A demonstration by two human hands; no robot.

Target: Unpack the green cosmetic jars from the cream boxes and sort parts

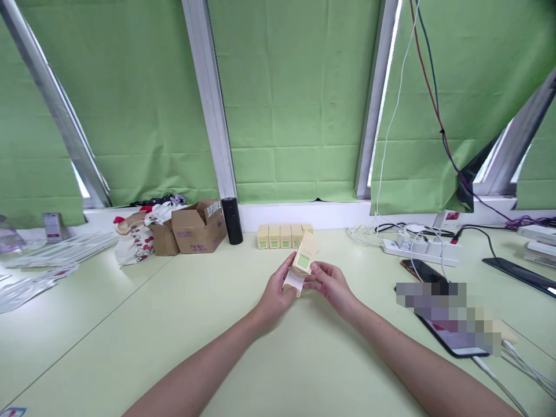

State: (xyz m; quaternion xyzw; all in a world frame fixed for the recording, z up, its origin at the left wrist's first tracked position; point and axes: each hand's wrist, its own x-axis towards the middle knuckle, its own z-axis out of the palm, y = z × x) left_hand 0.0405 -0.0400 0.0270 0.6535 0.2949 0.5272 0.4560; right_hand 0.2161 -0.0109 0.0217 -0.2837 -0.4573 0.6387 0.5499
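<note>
Between my hands, above the table, is a small pale yellow cardboard box with a green square on its face. The flap at its near end hangs unfolded and shows a white inner side. My left hand grips the box from the left, with the thumb by the loose flap. On the other side my right hand has its thumb and fingers closed on the box's lower right edge. Just beyond stands a row of several matching boxes, partly covered at the right by the held one.
Back left are an open brown carton, a black cylinder and a patterned cloth bag. To the right lie a power strip with tangled cables, a phone and a tablet. Flat plastic packets lie far left.
</note>
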